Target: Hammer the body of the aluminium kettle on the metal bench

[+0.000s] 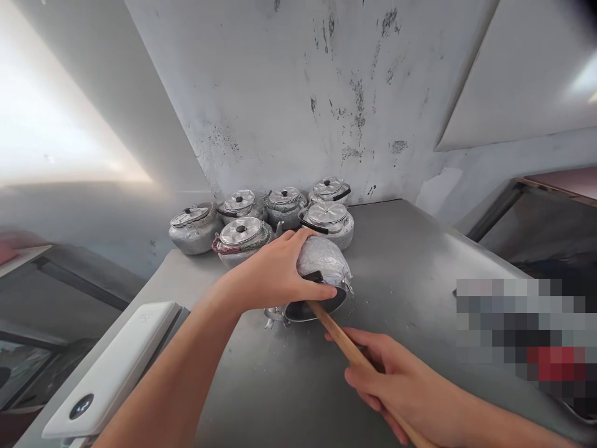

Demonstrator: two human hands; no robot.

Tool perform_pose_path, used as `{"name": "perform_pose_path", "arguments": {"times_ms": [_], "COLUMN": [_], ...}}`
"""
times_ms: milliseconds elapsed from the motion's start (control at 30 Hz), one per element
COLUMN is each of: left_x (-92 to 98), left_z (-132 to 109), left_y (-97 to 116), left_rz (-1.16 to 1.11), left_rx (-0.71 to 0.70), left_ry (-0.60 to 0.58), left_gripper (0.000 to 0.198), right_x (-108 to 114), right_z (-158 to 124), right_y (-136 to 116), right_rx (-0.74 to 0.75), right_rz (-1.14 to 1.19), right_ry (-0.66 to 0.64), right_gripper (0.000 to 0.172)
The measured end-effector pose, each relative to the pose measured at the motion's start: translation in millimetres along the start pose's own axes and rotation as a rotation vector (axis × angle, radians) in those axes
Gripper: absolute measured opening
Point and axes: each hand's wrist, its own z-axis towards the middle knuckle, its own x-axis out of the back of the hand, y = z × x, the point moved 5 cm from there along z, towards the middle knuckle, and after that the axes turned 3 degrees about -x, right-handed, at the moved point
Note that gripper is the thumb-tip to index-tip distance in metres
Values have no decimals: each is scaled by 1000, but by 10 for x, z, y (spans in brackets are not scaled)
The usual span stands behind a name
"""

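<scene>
My left hand (pixel 275 270) is wrapped over a small aluminium kettle (pixel 324 258) that lies tipped on its side on the steel table (pixel 410 261), its open mouth turned toward me. My right hand (pixel 396 379) grips a wooden stick (pixel 340 339) whose far end reaches into the kettle's mouth. Just behind stand several more lidded aluminium kettles (pixel 240 233) in a cluster near the wall.
A white power bank (pixel 116 367) lies at the table's front left edge. A stained white wall (pixel 303 93) rises behind the kettles. A blurred patch (pixel 522 336) covers the right side. Glass-topped counters flank the table on both sides.
</scene>
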Motion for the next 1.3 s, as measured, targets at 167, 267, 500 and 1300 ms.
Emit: {"name": "perform_pose_path", "arguments": {"times_ms": [167, 267, 500, 1300], "left_x": [-2, -10, -26, -62], "left_z": [-9, -12, -10, 16], "left_y": [22, 21, 22, 13], "left_rz": [-3, 2, 6, 54], "left_rx": [-5, -11, -13, 22], "left_ry": [8, 15, 30, 42], "left_gripper": [87, 88, 90, 85], "right_x": [68, 68, 69, 104], "right_z": [20, 5, -3, 88], "right_y": [-17, -31, -50, -54], "right_rx": [69, 66, 90, 48], "right_rz": [4, -8, -47, -145], "right_ry": [32, 24, 29, 0], "right_gripper": [45, 39, 11, 30]}}
